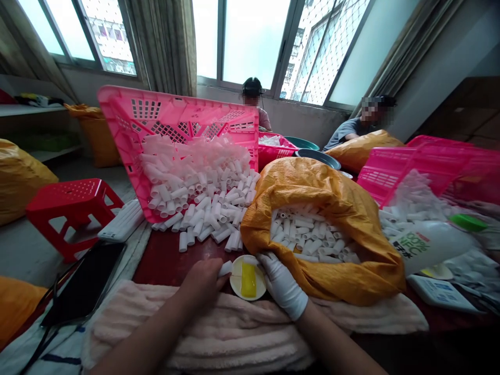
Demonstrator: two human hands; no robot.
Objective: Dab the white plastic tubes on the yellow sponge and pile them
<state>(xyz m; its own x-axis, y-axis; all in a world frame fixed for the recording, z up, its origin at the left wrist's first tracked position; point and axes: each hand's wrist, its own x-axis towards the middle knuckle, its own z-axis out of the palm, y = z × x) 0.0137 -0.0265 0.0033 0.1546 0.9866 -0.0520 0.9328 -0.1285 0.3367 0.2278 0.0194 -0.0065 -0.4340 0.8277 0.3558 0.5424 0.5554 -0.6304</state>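
My left hand (pixel 205 281) is bare and somewhat blurred. Its fingers are closed on a short white plastic tube (pixel 225 269), whose end points toward a small round dish (pixel 236 289). In the dish lies a bright yellow, glossy rectangular piece (pixel 248 279). On the dish's other side is my right hand (pixel 283 285), in a white glove. Its fingers are drawn together by the dish's upper rim; anything between them is too unclear to name. Beyond my hands, many loose white tubes (pixel 211 213) spill from a tipped pink crate (pixel 117 112). An orange woven sack (pixel 351 281) holds more tubes beside my right hand.
A pinkish towel (pixel 234 333) covers the table's front edge. At left are a phone (pixel 86 284), a white power strip (pixel 121 221) and a red stool (pixel 70 203). Rightward lie a plastic bottle (pixel 433 242) and another pink crate (pixel 386 172). Two people sit beyond the table.
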